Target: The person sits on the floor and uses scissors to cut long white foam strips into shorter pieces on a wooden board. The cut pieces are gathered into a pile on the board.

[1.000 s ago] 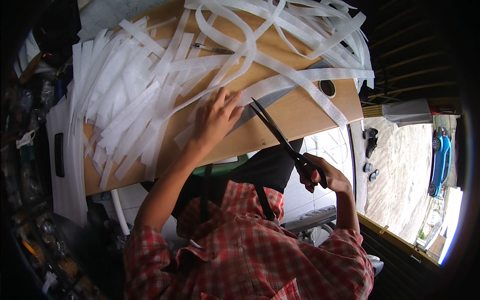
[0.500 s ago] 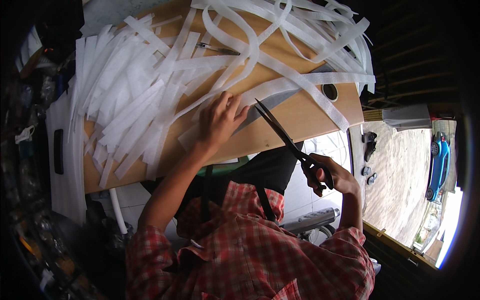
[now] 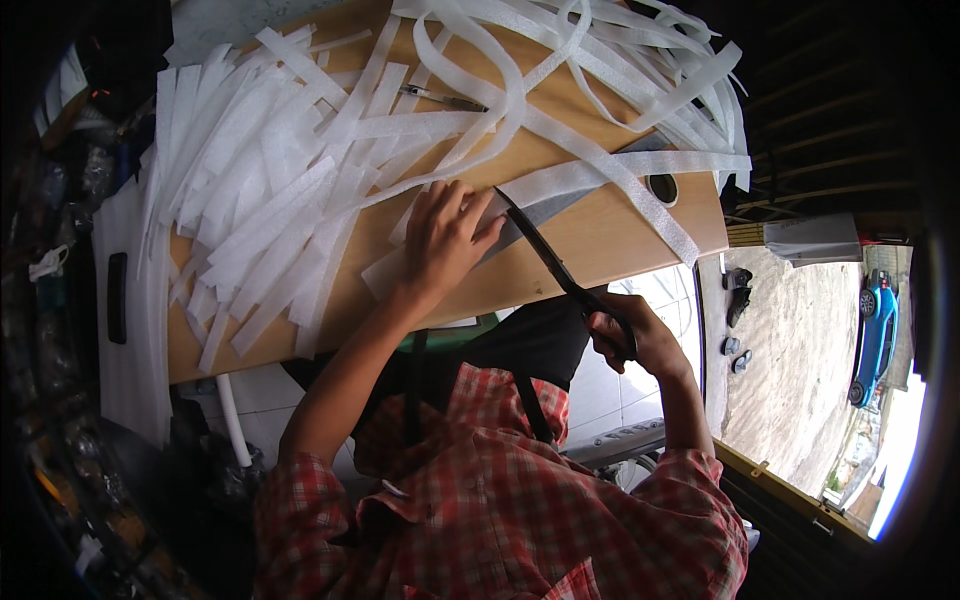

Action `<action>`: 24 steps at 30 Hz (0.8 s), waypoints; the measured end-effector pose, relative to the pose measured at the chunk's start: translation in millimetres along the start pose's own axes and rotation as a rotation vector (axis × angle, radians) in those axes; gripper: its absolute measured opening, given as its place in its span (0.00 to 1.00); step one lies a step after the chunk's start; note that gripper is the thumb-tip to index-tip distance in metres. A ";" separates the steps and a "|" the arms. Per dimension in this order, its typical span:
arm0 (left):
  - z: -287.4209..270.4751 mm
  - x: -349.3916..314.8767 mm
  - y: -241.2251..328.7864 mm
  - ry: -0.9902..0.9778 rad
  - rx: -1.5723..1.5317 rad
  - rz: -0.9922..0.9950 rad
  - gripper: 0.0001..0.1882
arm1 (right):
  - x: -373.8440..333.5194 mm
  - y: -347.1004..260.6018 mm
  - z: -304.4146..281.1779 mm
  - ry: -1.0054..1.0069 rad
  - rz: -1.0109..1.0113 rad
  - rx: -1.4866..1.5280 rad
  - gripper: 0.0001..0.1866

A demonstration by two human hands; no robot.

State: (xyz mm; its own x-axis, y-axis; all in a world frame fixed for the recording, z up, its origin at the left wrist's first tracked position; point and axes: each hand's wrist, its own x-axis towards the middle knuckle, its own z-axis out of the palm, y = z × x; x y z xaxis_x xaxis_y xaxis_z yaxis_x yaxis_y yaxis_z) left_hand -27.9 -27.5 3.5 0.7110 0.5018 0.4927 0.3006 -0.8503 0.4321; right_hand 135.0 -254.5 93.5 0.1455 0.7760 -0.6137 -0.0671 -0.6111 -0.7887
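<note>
A white foam strip [image 3: 560, 178] lies slantwise across the brown table, over a narrow grey band [image 3: 550, 212]. My left hand [image 3: 442, 238] holds the strip down near its left end, fingers bent over it and thumb apart. My right hand [image 3: 645, 335] is closed round the handles of black scissors [image 3: 555, 265]. Their blades look closed together, with the tips at the strip just right of my left fingers. Whether the strip is cut through there I cannot tell.
Many short foam strips [image 3: 250, 170] are heaped on the table's left part. Long looping strips [image 3: 660, 60] cover the far right. A pen-like cutter [image 3: 440, 97] lies between them. A round hole [image 3: 662, 188] is near the right edge of the table [image 3: 620, 240].
My right hand has moved left and slightly up with the scissors. The blades have closed, their tips now reaching the strip beside my left hand, which has barely shifted.
</note>
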 end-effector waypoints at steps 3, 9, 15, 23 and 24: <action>2.2 -0.8 -2.3 -0.008 -0.049 -0.037 0.18 | 3.2 6.6 2.9 0.004 -0.027 -0.019 0.23; -6.2 5.5 -14.9 -0.035 -0.129 -0.096 0.16 | 6.0 28.6 7.7 -0.069 -0.162 0.036 0.39; -51.9 18.6 -11.5 -0.110 -0.231 -0.153 0.10 | 3.0 28.6 24.9 -0.071 -0.233 -0.017 0.45; -87.0 59.2 -37.6 0.650 -0.290 -0.404 0.14 | 8.3 41.4 68.6 0.021 -0.377 -0.291 0.52; -82.7 65.6 -43.8 0.689 -0.284 -0.425 0.14 | 9.9 42.8 73.2 0.013 -0.402 -0.288 0.51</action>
State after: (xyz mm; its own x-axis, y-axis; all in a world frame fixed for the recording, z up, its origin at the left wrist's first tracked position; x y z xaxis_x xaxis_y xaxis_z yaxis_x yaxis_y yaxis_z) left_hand -47.0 55.8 79.3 0.0012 0.8317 0.5553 0.2176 -0.5422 0.8116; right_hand 61.3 -261.6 51.0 0.1163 0.9584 -0.2608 0.2721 -0.2833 -0.9196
